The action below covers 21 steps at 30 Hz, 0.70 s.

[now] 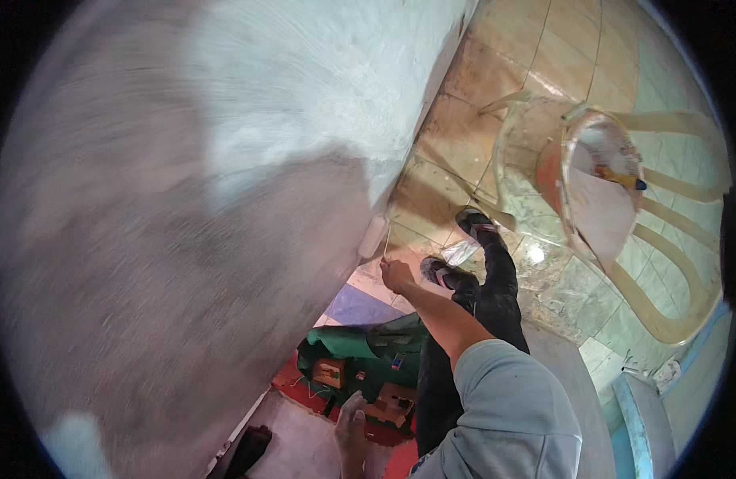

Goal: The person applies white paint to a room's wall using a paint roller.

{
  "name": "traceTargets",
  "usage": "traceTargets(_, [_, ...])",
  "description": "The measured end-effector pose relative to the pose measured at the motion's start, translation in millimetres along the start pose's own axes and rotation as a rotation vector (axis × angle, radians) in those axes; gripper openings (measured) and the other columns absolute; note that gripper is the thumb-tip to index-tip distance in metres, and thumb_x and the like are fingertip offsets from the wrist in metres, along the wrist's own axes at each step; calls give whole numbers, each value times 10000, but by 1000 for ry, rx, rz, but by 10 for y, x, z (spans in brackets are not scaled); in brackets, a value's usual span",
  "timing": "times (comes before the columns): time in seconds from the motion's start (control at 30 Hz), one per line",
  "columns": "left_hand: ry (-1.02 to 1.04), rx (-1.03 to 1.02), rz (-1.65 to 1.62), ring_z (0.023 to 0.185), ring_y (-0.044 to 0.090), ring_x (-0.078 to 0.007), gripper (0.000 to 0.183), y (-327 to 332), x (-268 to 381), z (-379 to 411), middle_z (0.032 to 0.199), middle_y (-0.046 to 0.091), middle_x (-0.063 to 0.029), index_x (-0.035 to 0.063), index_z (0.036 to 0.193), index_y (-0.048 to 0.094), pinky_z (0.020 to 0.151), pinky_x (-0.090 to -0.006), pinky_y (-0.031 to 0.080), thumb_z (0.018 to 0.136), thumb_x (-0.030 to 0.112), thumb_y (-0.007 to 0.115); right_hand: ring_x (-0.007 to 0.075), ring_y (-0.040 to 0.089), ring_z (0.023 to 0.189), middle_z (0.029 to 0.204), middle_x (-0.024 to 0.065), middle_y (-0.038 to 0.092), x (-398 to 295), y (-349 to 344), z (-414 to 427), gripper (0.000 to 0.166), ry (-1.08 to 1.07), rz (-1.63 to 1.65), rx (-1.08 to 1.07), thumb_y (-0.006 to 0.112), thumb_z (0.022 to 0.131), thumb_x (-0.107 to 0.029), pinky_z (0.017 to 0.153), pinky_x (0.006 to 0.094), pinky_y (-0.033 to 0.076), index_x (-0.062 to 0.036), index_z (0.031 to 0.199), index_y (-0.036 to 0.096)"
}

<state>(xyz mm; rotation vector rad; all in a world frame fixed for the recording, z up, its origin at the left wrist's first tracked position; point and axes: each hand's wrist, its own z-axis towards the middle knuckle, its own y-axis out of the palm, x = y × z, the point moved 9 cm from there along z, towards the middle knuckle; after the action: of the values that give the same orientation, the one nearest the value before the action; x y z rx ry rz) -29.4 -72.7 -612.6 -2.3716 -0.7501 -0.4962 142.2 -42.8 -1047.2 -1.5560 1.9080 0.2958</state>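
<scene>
My right hand (398, 275) is closed around the handle of a paint roller. The roller's pale sleeve (374, 237) lies against or very near the lower edge of the wall (272, 251). Fresh white paint (296, 90) covers part of that wall; the rest is dull grey-brown and blurred. Lower in the view, my left hand (351, 422) is raised with extended fingers and nothing visible in it. It is in front of a green cloth (344, 341) with small boxes on it.
A pale plastic chair (661, 323) bears a bucket (550, 179) of white paint, with a yellow-handled tool (619, 178) in it. Dirty floor tiles (428, 191) run along the wall. A dark object (251, 449) is at bottom left, a blue-edged panel (634, 419) at lower right.
</scene>
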Motion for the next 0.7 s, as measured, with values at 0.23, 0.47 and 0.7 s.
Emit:
traceTargets(0.23, [66,93,-131,1199,610,-244,384,-295,-11,-613,1302,634,-141,-25,1342,588,1038,-351,457,1040,204,531,352,719,678,876,265,720,-952,-400,-1318,474,-170,32,70,454,1024,-413,676,462,590,-54,1226,689])
traceTargets(0.47, [26,76,-101,962,631,-153,377,-295,-603,-835,1124,691,-102,-18,1294,637,829,-273,496,1035,244,559,464,672,951,987,291,699,-1828,-794,-2756,454,-282,60,1,473,1023,-400,873,538,520,-15,1096,702])
traceTargets(0.7, [58,10,-100,826,559,-84,401,-229,-1130,-621,975,670,-45,1,1280,656,696,-229,448,1033,304,567,479,662,946,952,319,681,-2500,-1153,-3828,504,-349,149,-110,489,1019,-419,853,545,499,43,1025,690])
